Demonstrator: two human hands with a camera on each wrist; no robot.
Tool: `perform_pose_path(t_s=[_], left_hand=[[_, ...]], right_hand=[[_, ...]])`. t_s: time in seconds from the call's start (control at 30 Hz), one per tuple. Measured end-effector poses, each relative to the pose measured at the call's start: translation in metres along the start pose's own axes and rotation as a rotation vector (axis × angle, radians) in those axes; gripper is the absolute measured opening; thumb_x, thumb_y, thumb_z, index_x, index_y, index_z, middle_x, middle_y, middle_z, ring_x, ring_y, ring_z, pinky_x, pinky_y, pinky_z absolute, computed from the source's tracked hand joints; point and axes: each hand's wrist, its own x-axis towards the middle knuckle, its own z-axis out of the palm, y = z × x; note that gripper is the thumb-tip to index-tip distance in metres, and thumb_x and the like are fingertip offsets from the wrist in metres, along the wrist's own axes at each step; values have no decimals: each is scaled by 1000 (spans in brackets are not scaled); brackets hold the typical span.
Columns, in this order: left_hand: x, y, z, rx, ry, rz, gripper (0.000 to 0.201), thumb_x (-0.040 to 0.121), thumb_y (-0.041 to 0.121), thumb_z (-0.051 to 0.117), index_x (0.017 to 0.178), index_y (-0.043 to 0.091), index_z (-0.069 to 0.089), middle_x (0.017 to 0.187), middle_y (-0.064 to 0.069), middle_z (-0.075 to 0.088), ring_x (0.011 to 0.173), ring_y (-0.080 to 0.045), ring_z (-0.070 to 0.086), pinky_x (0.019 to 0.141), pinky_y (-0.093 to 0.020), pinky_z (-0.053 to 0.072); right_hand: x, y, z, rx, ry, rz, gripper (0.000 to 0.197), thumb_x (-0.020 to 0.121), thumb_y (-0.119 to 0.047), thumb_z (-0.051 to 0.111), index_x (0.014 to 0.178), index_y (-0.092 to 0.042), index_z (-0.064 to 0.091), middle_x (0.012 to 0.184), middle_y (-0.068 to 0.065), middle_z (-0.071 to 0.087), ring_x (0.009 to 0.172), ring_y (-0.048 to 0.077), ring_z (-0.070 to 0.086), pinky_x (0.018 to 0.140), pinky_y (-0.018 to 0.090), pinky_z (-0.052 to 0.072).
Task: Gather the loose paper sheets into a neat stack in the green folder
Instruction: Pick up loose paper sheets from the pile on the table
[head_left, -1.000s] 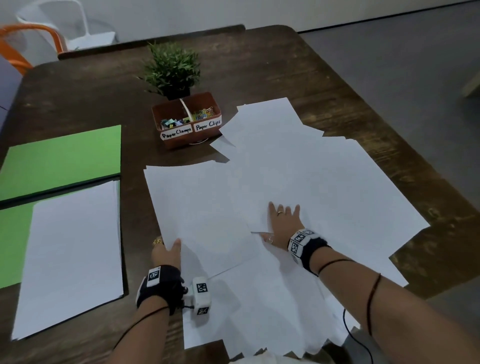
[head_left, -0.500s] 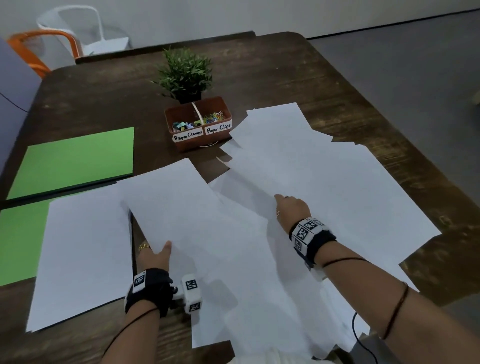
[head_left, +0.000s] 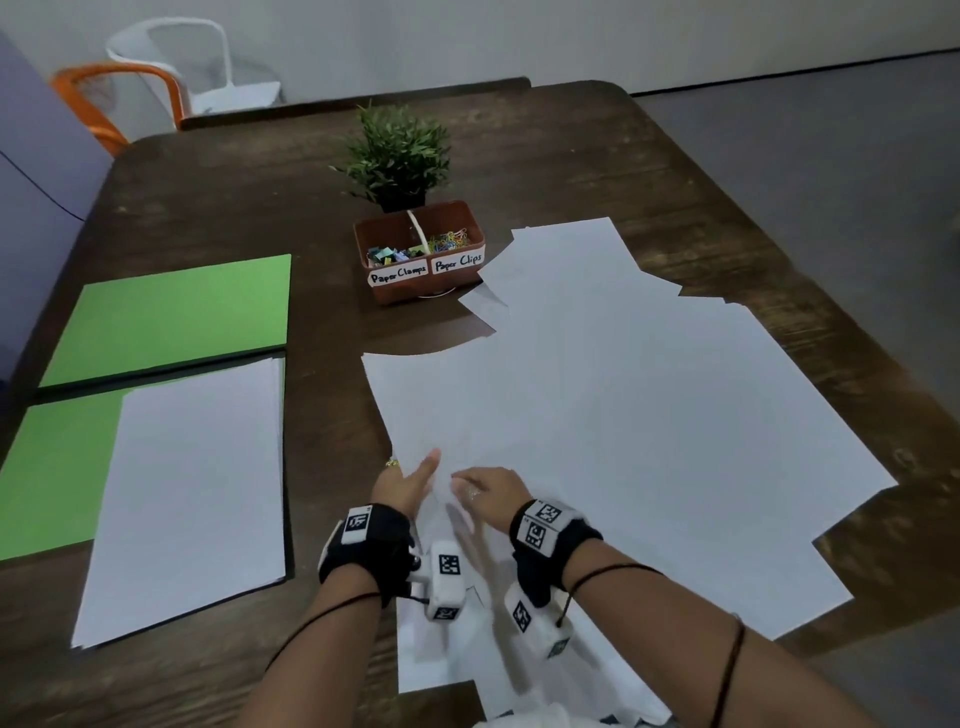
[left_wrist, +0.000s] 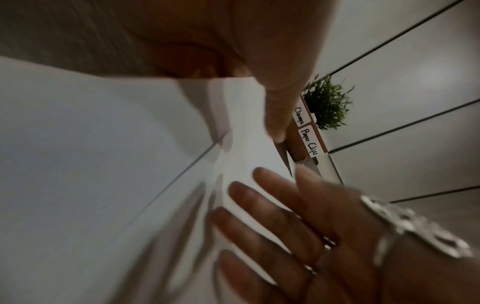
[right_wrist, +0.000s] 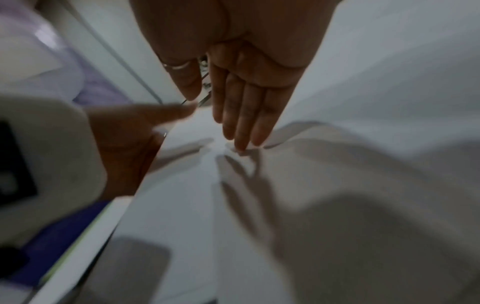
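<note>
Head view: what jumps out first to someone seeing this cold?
The big sprawl of loose white sheets over the right half of the dark wooden table, with the left hand and right hand side by side on its near edge. At left lies the open green folder, a neat paper stack on its near half.

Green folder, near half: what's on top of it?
A neat stack of white sheets lies on the green folder, leaving green bare at its left. The sheet count cannot be seen.
</note>
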Motion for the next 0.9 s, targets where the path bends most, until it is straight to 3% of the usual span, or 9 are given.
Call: perform_pose_path(t_s=[0.07, 0.17, 0.33, 0.4, 0.47, 0.53, 0.63, 0.8, 0.9], left_hand=[[6, 1, 2, 94, 41, 36, 39, 81, 22, 72, 110, 1, 57, 111, -9, 63, 95, -21, 59, 72, -23, 45], [9, 4, 7, 282, 44, 92, 40, 78, 14, 72, 113, 5, 56, 112, -13, 64, 102, -28, 61, 81, -26, 45], [2, 7, 5, 125, 45, 209, 23, 79, 4, 68, 101, 3, 63, 95, -14, 69, 91, -28, 66, 79, -32, 52], [-3, 12, -2, 34, 23, 271, 18, 80, -1, 66, 98, 1, 62, 90, -14, 69, 85, -27, 66, 75, -33, 51], [-9, 23, -12, -27, 12, 356, 20, 83, -2, 63, 103, 3, 60, 92, -9, 67, 84, -20, 64, 77, -31, 50], [-12, 34, -19, -67, 70, 418, 17, 87, 5, 62, 104, 4, 58, 93, -7, 64, 84, -17, 61, 78, -30, 49], [-19, 52, -25, -142, 172, 451, 19, 89, 26, 61, 86, 8, 55, 78, -4, 60, 72, -19, 58, 70, -38, 49], [-46, 85, -43, -301, 132, 582, 30, 82, 17, 68, 108, 4, 59, 94, -2, 69, 86, -13, 67, 77, -25, 55], [-41, 92, -54, -316, 155, 650, 41, 79, 7, 72, 112, 19, 50, 104, 0, 67, 93, -14, 66, 85, -35, 54]], right_hand=[[2, 8, -13, 109, 103, 17, 27, 94, -20, 53, 118, -12, 64, 122, 5, 63, 115, 18, 57, 94, 17, 37], [7, 29, -39, 128, 307, 128, 29, 90, -12, 57, 118, -7, 62, 124, 9, 61, 118, 24, 54, 94, 17, 34], [10, 48, -95, 292, 484, 275, 83, 77, -22, 76, 144, -6, 28, 148, 14, 27, 135, 27, 34, 108, 30, 28], [12, 43, -114, 432, 440, 258, 96, 71, -30, 80, 145, -9, 23, 144, 6, 34, 135, 25, 35, 109, 34, 30], [14, 32, -127, 530, 426, 168, 83, 67, -31, 82, 135, -8, 41, 127, 2, 53, 124, 24, 50, 103, 34, 40], [14, 12, -131, 623, 489, 33, 45, 75, -14, 77, 114, -8, 56, 108, 6, 65, 102, 21, 64, 88, 29, 51], [7, -17, -136, 686, 582, -182, 29, 81, -2, 69, 105, -11, 57, 96, 1, 66, 77, -2, 66, 73, 13, 51], [-2, -36, -151, 753, 511, -309, 29, 79, 5, 68, 98, -16, 60, 91, -5, 70, 82, 4, 68, 76, 18, 53], [-4, -35, -156, 686, 352, -281, 34, 74, 4, 72, 97, -19, 63, 92, -3, 72, 87, 16, 68, 78, 27, 55]])
